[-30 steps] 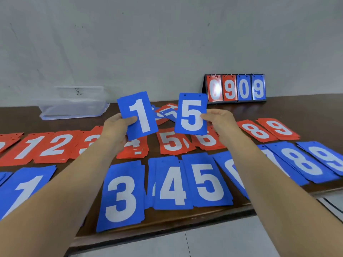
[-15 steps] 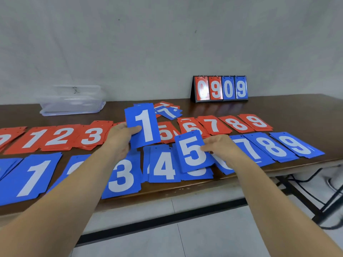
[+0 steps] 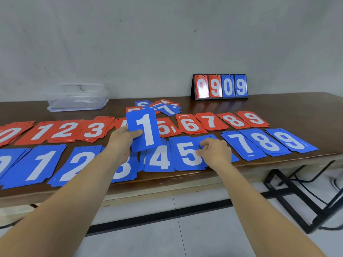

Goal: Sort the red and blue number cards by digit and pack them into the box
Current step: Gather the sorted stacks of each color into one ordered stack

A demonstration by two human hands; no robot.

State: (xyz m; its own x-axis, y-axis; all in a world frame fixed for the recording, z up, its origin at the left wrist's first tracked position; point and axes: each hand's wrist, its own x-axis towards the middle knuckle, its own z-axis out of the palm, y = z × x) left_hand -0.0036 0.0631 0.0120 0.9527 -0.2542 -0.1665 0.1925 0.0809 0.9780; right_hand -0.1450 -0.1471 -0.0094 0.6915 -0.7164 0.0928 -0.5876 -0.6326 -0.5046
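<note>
Left of the scoreboard [image 3: 220, 87] and much nearer the camera: left hand [image 3: 121, 140] raised over the table [image 3: 297, 108], thumb laid across the front and fingers curled behind the lower left edge of a blue 1 card [image 3: 143, 129]. Held clear of the surface, upright, digit toward the camera, top leaning slightly left. Straight in front of the scoreboard, at the near edge: right hand [image 3: 215, 153] down on the right side of the blue 5 pile [image 3: 187, 154], fingers bent, thumb tip on the top card's face, index tip near its upper right corner. Grip versus mere touch: cannot tell. Lying flat, roughly squared. Just in front of the scoreboard and running off to its left: red row [image 3: 63, 130] of piles 0 to 9, the 4 almost wholly hidden behind the held card. Nearer the camera than that: blue row [image 3: 259, 143] of piles 0 to 9, the 3 partly covered by the left wrist, the pile between 5 and 7 mostly hidden by the right hand. Left of the scoreboard, a little forward of it: small loose heap [image 3: 167, 107] of red and blue cards, a blue 7 uppermost. Far left of the scoreboard, against the wall: clear plastic box [image 3: 78, 98], contents not legible.
</note>
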